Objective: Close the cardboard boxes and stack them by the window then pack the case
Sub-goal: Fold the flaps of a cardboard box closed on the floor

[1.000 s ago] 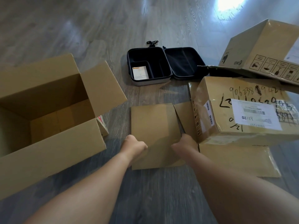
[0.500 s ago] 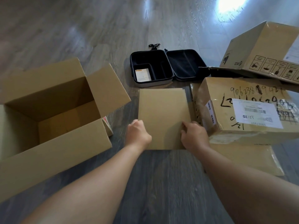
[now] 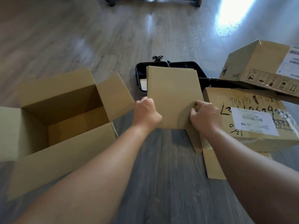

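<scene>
A brown cardboard flap (image 3: 174, 94) of the box lying on its side (image 3: 252, 117) stands raised in the middle. My left hand (image 3: 146, 113) grips its left edge and my right hand (image 3: 204, 117) grips its lower right edge. That box bears handwriting and a white shipping label. An open black case (image 3: 199, 73) lies on the floor behind the flap, mostly hidden by it. A large open cardboard box (image 3: 53, 123) stands at the left with its flaps spread. Another closed box (image 3: 258, 65) with printed symbols lies at the far right.
The floor is grey wood planks (image 3: 153, 167). Another flap (image 3: 212, 164) of the labelled box lies flat on the floor at the lower right. A black wheeled base (image 3: 152, 0) shows at the top edge. Bright light falls on the floor at the top right.
Both hands have lifted the flap from flat on the floor to upright, swinging it up and away from me; it now covers most of the black case.
</scene>
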`<state>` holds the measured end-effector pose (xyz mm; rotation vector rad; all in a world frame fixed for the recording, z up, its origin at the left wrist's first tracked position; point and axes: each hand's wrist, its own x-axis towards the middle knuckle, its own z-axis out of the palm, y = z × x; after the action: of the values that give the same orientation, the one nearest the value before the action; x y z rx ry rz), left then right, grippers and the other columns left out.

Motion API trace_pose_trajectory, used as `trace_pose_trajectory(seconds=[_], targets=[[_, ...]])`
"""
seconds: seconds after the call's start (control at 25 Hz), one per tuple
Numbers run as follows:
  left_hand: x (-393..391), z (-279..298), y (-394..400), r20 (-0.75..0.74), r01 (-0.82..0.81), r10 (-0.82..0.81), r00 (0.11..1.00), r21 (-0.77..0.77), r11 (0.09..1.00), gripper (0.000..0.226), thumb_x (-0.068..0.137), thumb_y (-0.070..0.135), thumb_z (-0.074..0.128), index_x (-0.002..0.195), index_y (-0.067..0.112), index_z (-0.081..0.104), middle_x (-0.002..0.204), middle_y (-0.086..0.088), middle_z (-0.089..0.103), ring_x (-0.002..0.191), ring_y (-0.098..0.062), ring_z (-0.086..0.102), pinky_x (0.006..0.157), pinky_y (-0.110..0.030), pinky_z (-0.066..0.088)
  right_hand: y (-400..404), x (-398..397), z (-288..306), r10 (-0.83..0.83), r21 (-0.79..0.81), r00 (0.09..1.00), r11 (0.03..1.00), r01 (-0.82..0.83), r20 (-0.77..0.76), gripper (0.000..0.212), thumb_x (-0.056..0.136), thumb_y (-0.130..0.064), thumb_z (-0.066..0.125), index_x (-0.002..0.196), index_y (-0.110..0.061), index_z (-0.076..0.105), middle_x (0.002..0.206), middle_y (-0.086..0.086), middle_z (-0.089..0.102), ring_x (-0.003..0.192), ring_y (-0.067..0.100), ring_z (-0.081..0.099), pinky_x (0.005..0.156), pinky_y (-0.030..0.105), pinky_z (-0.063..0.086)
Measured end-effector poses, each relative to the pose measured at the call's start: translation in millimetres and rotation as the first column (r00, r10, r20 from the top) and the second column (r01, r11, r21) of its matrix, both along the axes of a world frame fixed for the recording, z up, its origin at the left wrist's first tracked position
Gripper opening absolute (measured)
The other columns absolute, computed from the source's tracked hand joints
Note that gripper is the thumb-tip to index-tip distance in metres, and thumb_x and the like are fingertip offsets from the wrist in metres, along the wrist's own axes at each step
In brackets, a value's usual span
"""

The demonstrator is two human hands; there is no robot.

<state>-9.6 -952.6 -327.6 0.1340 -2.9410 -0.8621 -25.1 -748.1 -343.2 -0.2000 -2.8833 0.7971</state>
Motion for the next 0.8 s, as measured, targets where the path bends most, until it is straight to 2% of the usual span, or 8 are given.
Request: trace_pose_trajectory(seconds=[0.12,0.2,0.32,0.48,0.56,0.64,0.72,0.8], targets=[[4.5,10.3,-47.6,0.057,-0.162,0.16,0.985,0.035,0.986,0.023,0.071,-0.001,0.056,0.092,-0.001,0.065,0.09,-0.014,0.067,0.083,-0.03,0.062,0.07,-0.036,0.055,-43.1,-7.7,12.9,0.11,0.053,0.993,0.993,-0.108,-0.035,0.026,0.092,-0.031,0.059,0.108,-0.015,0.072,0.102,0.01,0.068,0.096,0.031,0.063,0.083,0.038,0.053],[14.9,12.5,-90.8,0.083,-0.258,0.256,0.963,0.012,0.966,0.024,0.07,0.0,0.056,0.092,0.001,0.067,0.09,-0.015,0.069,0.088,-0.034,0.064,0.073,-0.037,0.057,-86.0,-6.7,17.8,0.221,0.078,0.975,0.973,-0.218,-0.033,0.029,0.091,-0.031,0.06,0.11,-0.012,0.073,0.107,0.015,0.066,0.101,0.036,0.062,0.087,0.037,0.05],[40.9,8.7,-158.7,0.099,-0.394,0.397,0.912,-0.047,0.918,0.027,0.076,0.0,0.061,0.102,0.003,0.07,0.102,-0.016,0.07,0.101,-0.036,0.065,0.079,-0.033,0.055,-155.3,9.9,16.4,0.429,0.109,0.903,0.897,-0.429,0.021,0.032,0.092,-0.034,0.057,0.112,-0.015,0.073,0.108,0.015,0.062,0.103,0.037,0.059,0.088,0.036,0.047],[82.9,-3.2,-224.9,0.145,-0.515,0.516,0.845,-0.046,0.856,0.032,0.083,-0.002,0.062,0.115,0.0,0.067,0.113,-0.017,0.068,0.108,-0.034,0.063,0.076,-0.028,0.044,-227.8,42.0,5.1,0.567,0.122,0.815,0.806,-0.579,0.119,0.026,0.092,-0.031,0.051,0.102,-0.016,0.069,0.1,0.011,0.059,0.098,0.034,0.055,0.076,0.035,0.042],[95.9,-8.4,-245.8,0.171,-0.536,0.534,0.828,-0.037,0.843,0.036,0.084,-0.002,0.062,0.12,-0.001,0.065,0.118,-0.019,0.066,0.112,-0.035,0.061,0.082,-0.03,0.046,-253.0,56.8,0.5,0.59,0.142,0.786,0.775,-0.615,0.182,0.019,0.091,-0.026,0.049,0.093,-0.015,0.064,0.095,0.011,0.06,0.092,0.032,0.055,0.07,0.033,0.037],[103.4,-12.5,-259.8,0.213,-0.546,0.537,0.816,-0.02,0.837,0.047,0.085,0.001,0.061,0.132,0.002,0.059,0.129,-0.017,0.062,0.121,-0.034,0.056,0.094,-0.035,0.048,-268.2,68.4,-3.2,0.618,0.181,0.749,0.73,-0.659,0.238,0.01,0.088,-0.021,0.049,0.079,-0.018,0.053,0.08,0.006,0.055,0.079,0.03,0.052,0.066,0.032,0.035],[106.1,-14.6,-266.6,0.246,-0.552,0.535,0.809,0.001,0.834,0.058,0.086,0.005,0.062,0.142,0.01,0.051,0.139,-0.012,0.056,0.129,-0.032,0.051,0.105,-0.043,0.046,-273.1,74.0,-5.3,0.645,0.232,0.713,0.675,-0.701,0.276,0.016,0.085,-0.018,0.049,0.07,-0.021,0.043,0.066,-0.001,0.043,0.066,0.025,0.045,0.058,0.031,0.035],[106.9,-15.7,-272.7,0.253,-0.55,0.527,0.811,0.022,0.835,0.062,0.085,0.007,0.062,0.145,0.016,0.048,0.142,-0.009,0.053,0.13,-0.032,0.049,0.107,-0.05,0.044,-275.5,72.9,-4.6,0.651,0.279,0.705,0.647,-0.71,0.283,0.021,0.082,-0.017,0.05,0.065,-0.023,0.04,0.062,-0.003,0.041,0.056,0.021,0.04,0.051,0.029,0.031]])
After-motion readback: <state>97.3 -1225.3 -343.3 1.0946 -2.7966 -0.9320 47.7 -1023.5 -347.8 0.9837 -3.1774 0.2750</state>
